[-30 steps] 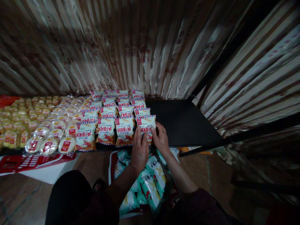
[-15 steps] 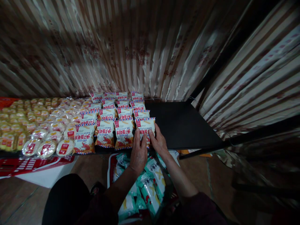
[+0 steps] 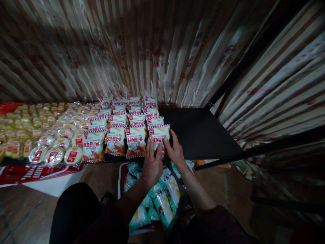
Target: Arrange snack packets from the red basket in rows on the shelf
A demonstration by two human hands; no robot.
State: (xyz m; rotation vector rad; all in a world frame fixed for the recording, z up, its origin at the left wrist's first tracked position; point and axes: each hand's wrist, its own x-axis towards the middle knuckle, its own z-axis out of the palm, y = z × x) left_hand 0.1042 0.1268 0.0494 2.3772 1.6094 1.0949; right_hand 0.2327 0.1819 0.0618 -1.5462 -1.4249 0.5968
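Rows of white and orange snack bags (image 3: 136, 141) with red lettering stand on a black shelf (image 3: 198, 135). At the right end of the front row, both hands touch one snack bag (image 3: 157, 131). My left hand (image 3: 153, 166) lies against its lower front, fingers stretched out. Thumb on the front and fingers along the right edge, my right hand (image 3: 175, 149) holds the same bag. The bag's lower part is partly hidden by the fingers.
Round packaged crackers (image 3: 54, 156) and small yellow packets (image 3: 12, 147) cover the shelf's left part. Below, a basket (image 3: 119, 184) holds green bags (image 3: 161, 203). A red basket (image 3: 27, 173) is at lower left. Striped sheeting (image 3: 152, 51) hangs behind; a dark post (image 3: 231, 78) rises at right.
The view has shifted slightly. Both hands remain at the same front-row bag, and my left hand's fingers sit a little lower on it.
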